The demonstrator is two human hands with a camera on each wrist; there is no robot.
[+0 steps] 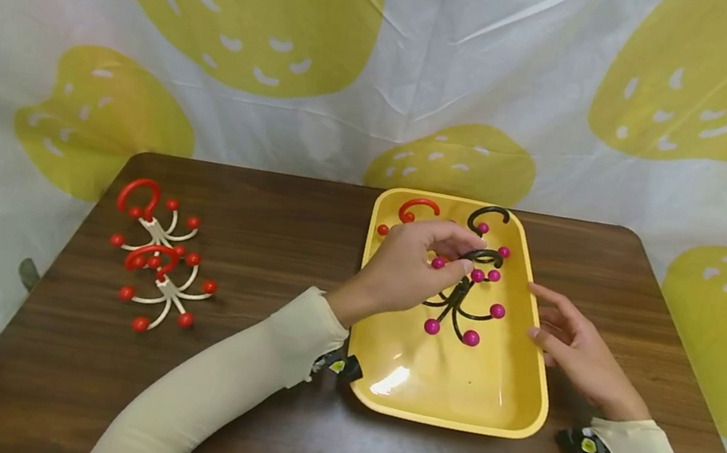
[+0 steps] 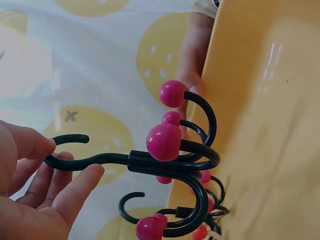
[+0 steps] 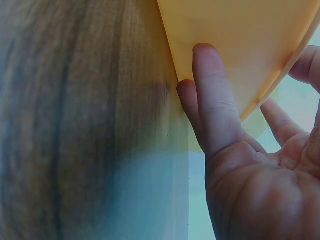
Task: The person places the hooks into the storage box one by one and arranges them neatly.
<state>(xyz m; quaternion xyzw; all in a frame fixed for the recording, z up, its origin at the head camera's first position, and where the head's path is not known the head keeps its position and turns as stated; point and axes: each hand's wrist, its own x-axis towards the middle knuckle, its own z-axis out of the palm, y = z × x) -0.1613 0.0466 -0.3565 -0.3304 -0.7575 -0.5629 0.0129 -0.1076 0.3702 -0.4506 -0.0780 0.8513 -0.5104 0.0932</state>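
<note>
My left hand pinches the curved top of a black multi-arm hanging hook, whose arms end in pink balls. In the left wrist view, thumb and fingers are around the hook's open curl. It is held over the yellow tray. Farther back in the tray lie another black hanging hook with pink balls and a red-topped one, partly hidden by my left hand. Outside the tray's right wall, my right hand touches it with fairly straight fingers.
Two white hanging hooks with red tops and red balls lie at the table's left: one farther back, one nearer, close together. The dark wooden table meets a fruit-patterned curtain behind.
</note>
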